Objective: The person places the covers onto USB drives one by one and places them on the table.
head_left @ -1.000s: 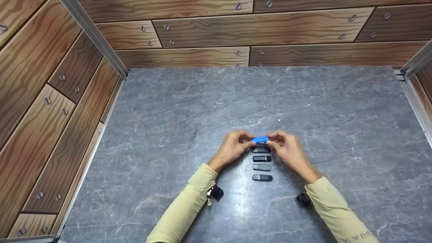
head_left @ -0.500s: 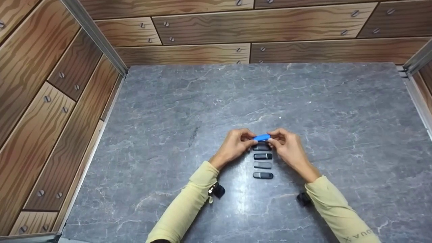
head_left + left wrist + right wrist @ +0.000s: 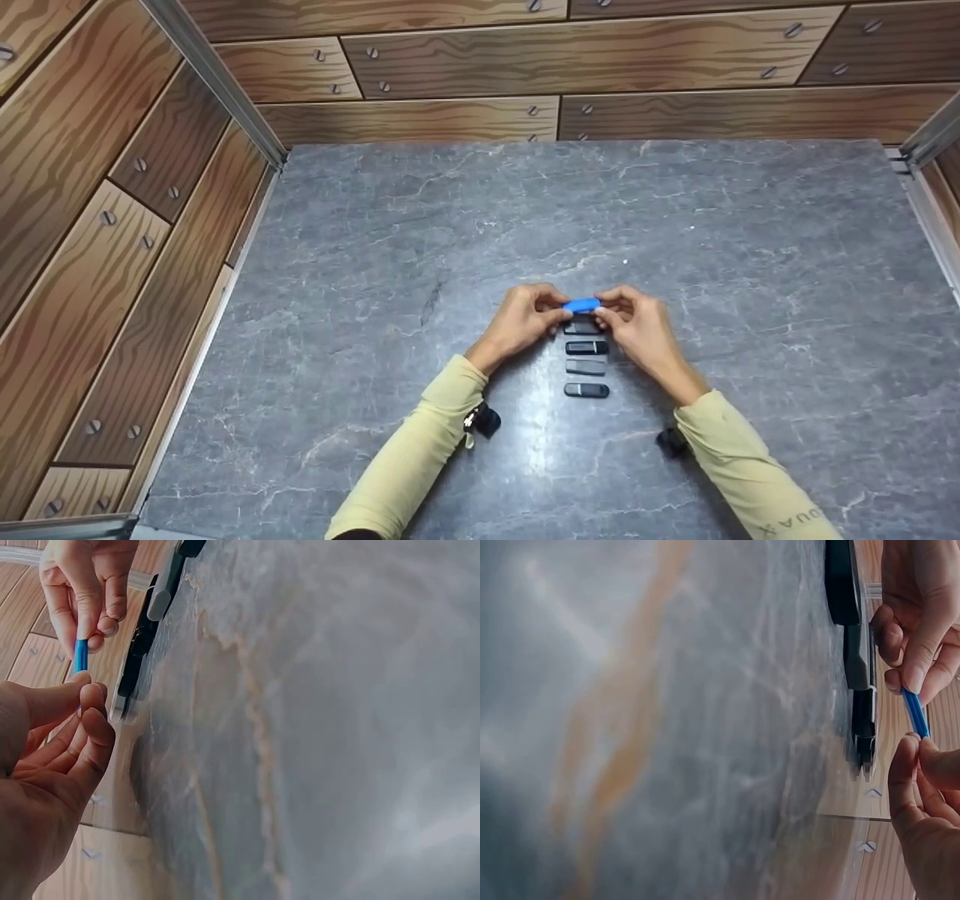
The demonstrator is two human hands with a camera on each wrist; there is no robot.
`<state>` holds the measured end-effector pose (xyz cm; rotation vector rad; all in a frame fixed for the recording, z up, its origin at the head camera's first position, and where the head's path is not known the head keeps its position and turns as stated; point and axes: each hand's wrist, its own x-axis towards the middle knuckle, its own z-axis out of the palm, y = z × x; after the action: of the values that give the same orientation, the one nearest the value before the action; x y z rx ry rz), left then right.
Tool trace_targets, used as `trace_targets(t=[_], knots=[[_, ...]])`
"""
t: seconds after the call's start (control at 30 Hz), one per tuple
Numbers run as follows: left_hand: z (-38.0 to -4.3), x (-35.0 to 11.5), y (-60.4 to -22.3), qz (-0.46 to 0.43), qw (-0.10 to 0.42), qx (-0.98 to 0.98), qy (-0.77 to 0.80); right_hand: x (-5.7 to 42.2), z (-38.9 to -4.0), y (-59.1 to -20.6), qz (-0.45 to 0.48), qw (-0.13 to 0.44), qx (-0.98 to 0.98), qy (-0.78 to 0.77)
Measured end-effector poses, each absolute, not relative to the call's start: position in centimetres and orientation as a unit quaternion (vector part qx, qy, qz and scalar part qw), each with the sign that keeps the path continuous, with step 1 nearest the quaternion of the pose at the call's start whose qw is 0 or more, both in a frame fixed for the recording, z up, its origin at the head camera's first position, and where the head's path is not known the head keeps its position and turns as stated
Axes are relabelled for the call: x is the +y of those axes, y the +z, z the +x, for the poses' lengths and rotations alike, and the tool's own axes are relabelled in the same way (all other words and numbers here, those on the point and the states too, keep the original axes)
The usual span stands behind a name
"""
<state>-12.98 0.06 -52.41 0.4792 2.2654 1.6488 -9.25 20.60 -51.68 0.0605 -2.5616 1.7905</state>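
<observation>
Both hands pinch a blue USB stick end to end, holding it just beyond a column of dark sticks. My left hand has thumb and fingertips on its left end; my right hand does the same at the right end. In the left wrist view the blue stick spans between both sets of fingertips, raised off the table. The nearest dark stick is partly hidden by the hands. Below it lie a black stick with a light band, a grey one and a round-ended black one.
The grey marble-patterned tabletop is bounded by wood-print walls at the back and left. A tiny white speck lies beyond the hands. Dark wrist cameras sit under both sleeves.
The hands keep their grip on the blue stick, which tilts slightly and levels again. The head view shifts a little; the dark sticks stay in their column.
</observation>
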Motion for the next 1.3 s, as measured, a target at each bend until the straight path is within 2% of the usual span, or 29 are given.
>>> trace_targets(t=[0.57, 0.73, 0.93, 1.3], knots=[[-14.2, 0.5, -50.6, 0.177, 0.169, 0.817, 0.522, 21.8, -9.7, -50.9, 0.019, -0.004, -0.832, 0.554], [-15.0, 0.8, -50.3, 0.216, 0.132, 0.848, 0.465, 22.4, -10.7, -50.6, 0.053, 0.011, -0.886, 0.461], [-15.7, 1.2, -50.9, 0.245, 0.091, 0.896, 0.358, 22.8, -11.5, -51.0, 0.053, -0.001, -0.923, 0.382], [-16.5, 1.3, -51.4, 0.243, 0.074, 0.924, 0.287, 22.4, -12.6, -51.1, 0.022, -0.015, -0.934, 0.357]])
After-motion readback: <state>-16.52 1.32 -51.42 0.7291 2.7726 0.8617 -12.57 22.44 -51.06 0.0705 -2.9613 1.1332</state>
